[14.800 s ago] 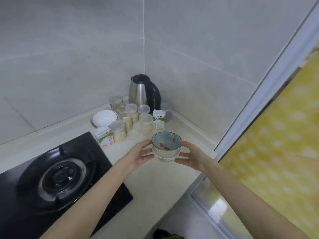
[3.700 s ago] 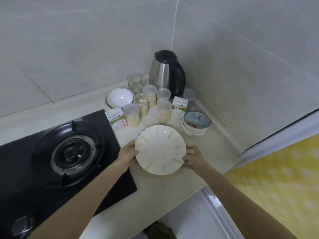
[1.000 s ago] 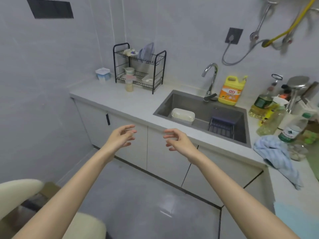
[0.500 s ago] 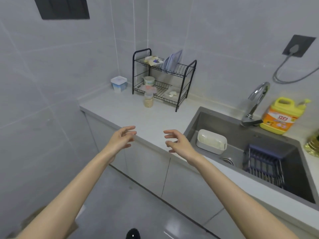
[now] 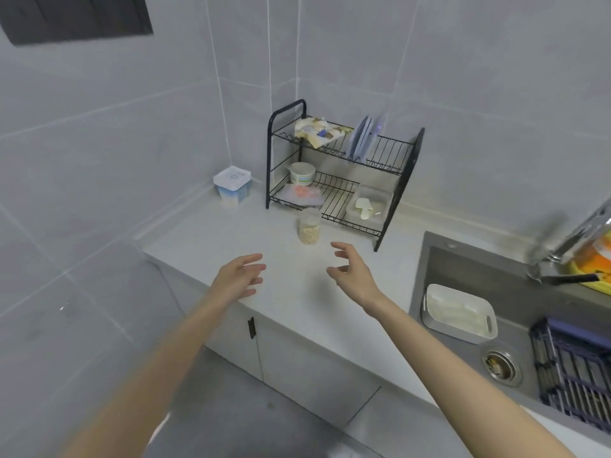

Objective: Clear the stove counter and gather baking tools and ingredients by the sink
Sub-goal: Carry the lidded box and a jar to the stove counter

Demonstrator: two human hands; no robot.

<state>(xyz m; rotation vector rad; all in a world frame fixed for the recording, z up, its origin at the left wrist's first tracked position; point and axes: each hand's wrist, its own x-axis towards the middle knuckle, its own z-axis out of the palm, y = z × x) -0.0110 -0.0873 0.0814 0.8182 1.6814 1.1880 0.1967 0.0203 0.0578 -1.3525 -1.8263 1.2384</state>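
Head view, gathering step: left hand (image 5: 238, 276) and right hand (image 5: 351, 271), both empty with fingers spread, over the counter (image 5: 291, 299); oat jar (image 5: 309, 226) just beyond the right fingertips, before the dish rack (image 5: 340, 175); next, likely reach forward and close around it.

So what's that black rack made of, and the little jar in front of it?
The rack looks like thin metal wire with a matte black coating. The jar seems to be clear plastic, maybe glass: the pale grainy filling shows through its wall.
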